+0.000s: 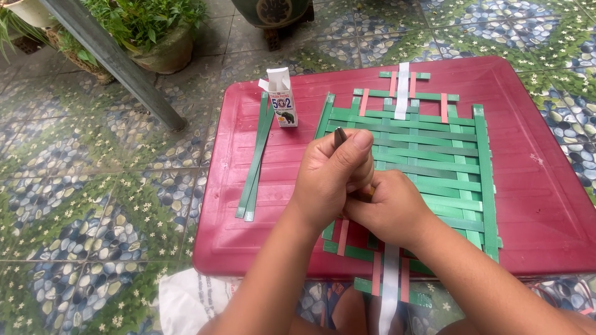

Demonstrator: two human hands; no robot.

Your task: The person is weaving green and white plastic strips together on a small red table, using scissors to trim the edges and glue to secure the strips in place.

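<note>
Both forearms reach in from the bottom edge, and the hands meet over the middle of a woven mat point(428, 155) of green straps. Left hand point(332, 177) is curled shut, its thumb pressing on a thin dark tool point(339, 135) whose tip pokes up above the fist. Right hand point(391, 211) is closed too, tucked against the left; what it pinches is hidden. Pink and white strips point(390, 279) run through the weave, which lies on a red plastic tabletop point(546, 186). Loose green straps point(256, 164) lie to the left, beside a small white carton point(282, 99). Beyond sit potted plants point(152, 28) on pebble-patterned floor tiles point(93, 192).
</note>
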